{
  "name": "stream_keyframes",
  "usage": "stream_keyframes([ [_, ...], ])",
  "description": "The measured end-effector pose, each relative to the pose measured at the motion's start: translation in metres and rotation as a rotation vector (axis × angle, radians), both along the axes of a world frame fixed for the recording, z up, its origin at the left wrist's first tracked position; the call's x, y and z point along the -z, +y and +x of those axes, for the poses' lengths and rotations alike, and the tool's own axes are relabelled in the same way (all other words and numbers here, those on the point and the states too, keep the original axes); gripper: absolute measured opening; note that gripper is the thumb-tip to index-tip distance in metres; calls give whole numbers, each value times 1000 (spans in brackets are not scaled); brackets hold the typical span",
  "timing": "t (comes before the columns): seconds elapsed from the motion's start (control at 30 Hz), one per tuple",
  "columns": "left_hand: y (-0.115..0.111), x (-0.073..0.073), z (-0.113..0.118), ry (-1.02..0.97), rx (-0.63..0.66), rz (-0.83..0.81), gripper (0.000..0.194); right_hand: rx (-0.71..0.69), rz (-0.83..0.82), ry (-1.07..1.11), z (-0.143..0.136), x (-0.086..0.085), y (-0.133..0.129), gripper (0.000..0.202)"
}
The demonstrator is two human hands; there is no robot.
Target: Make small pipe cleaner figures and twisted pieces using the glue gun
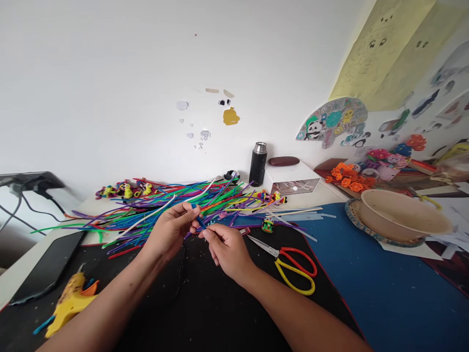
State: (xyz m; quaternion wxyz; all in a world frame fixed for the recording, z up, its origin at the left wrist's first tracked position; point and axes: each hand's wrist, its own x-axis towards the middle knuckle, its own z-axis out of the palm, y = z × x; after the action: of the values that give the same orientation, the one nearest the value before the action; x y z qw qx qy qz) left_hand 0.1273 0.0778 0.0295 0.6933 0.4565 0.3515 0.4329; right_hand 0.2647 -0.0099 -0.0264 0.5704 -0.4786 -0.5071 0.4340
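Observation:
Between my two hands, above the black mat, is a short piece of blue pipe cleaner (201,223). My left hand (172,229) pinches its upper end between thumb and fingers. The lower end sits in the fingertips of my right hand (227,247), which are closed on it. Behind both hands spreads a big loose pile of pipe cleaners (146,222) in purple, blue, green, red, white and other colours. Scissors (278,255) with one red and one yellow handle lie to the right of my right hand, and a small green and orange figure (267,225) is just beyond them.
A yellow glue gun (71,303) and a dark phone or tablet (47,266) lie on the left. Small figures (126,189) sit behind the pile. At the back are a black flask (258,166) and a white box (293,178); a beige bowl (399,220) stands right.

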Motion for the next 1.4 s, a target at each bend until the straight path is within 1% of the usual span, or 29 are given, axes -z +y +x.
stream_keyframes([
  [0.17,2,1,-2,-49,40,-49,42,-41,-8,56,1,-1,1,38],
  [0.3,5,4,-6,-35,128,-77,39,-99,-49,136,3,-1,3,42],
  [0.5,8,-1,-14,70,353,12,38,-188,-105,287,8,-4,7,44],
  [0.63,12,-1,-17,152,412,97,33,-245,-123,334,8,-6,6,40],
  [0.73,13,0,-16,198,440,161,32,-252,-124,343,8,-5,6,41],
  [0.83,12,2,-15,229,410,198,32,-230,-146,337,9,-5,6,44],
  [0.93,11,3,-14,242,295,210,31,-196,-171,310,11,-7,7,48],
  [1.0,12,4,-14,230,220,206,32,-182,-159,278,12,-8,7,50],
  [1.07,13,5,-14,209,183,187,34,-161,-135,236,13,-8,8,51],
  [1.23,12,3,-15,196,235,96,39,-97,-101,176,14,-3,11,56],
  [1.4,17,2,-20,191,240,80,47,-130,-124,167,14,0,12,55],
])
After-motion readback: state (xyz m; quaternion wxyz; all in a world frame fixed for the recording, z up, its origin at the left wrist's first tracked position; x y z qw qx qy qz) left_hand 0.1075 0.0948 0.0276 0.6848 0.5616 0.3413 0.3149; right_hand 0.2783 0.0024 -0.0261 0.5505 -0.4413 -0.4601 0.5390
